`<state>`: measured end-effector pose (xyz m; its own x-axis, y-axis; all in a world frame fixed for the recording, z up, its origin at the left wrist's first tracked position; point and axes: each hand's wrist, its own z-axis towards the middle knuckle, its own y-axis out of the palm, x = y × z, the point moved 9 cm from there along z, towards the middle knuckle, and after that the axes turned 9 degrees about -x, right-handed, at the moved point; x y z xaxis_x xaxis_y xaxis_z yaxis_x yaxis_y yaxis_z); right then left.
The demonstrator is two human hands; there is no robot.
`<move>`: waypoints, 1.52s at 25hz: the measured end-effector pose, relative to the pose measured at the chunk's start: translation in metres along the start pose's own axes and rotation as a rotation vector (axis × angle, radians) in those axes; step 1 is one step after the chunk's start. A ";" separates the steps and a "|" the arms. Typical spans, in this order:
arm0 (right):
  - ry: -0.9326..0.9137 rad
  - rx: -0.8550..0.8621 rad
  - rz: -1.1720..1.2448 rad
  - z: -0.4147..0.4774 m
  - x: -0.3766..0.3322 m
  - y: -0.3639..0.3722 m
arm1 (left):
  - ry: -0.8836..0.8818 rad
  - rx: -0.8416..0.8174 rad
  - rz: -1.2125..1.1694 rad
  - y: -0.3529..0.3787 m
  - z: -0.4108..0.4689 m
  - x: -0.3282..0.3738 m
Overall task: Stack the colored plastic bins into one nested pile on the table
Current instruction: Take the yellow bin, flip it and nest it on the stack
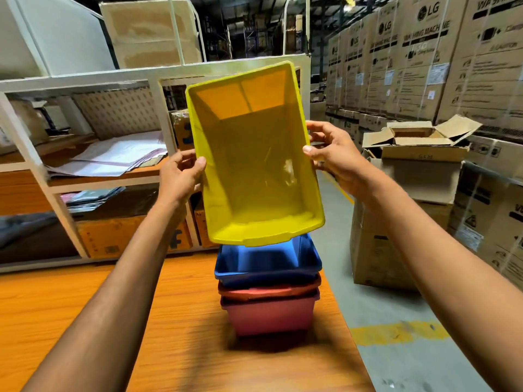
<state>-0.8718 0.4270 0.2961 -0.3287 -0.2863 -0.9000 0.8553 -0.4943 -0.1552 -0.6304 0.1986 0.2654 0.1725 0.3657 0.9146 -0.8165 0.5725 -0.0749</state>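
I hold a yellow plastic bin (pixel 254 165) up in the air, tilted so its open side faces me. My left hand (pixel 181 176) grips its left rim with the thumb inside. My right hand (pixel 331 154) grips its right rim the same way. Below it, on the wooden table (pixel 85 306), stands a nested pile: a blue bin (pixel 266 261) on top, a red bin (pixel 268 291) under it, and a pink bin (pixel 268 318) at the bottom. The yellow bin's lower edge hangs just above the blue bin and hides its far part.
A white metal shelf rack (pixel 158 94) with papers and boxes stands beyond the table's far edge. The table's right edge (pixel 348 335) runs just right of the pile, with concrete floor beyond. Cardboard boxes (pixel 410 193) are stacked on the right.
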 end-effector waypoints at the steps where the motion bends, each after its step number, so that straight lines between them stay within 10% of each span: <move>1: 0.074 0.013 0.047 0.005 0.010 -0.003 | -0.052 -0.009 -0.009 -0.001 0.004 -0.006; 12: 0.612 0.060 0.276 -0.006 0.112 0.015 | -0.588 -0.115 -0.076 0.018 0.006 -0.088; 38: 0.871 0.222 0.214 -0.028 0.177 0.014 | -0.759 -0.101 -0.131 0.039 -0.015 -0.134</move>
<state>-0.9066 0.3921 0.1232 0.3219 0.2837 -0.9033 0.7369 -0.6741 0.0509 -0.6766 0.1828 0.1339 -0.1900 -0.2915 0.9375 -0.7549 0.6539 0.0504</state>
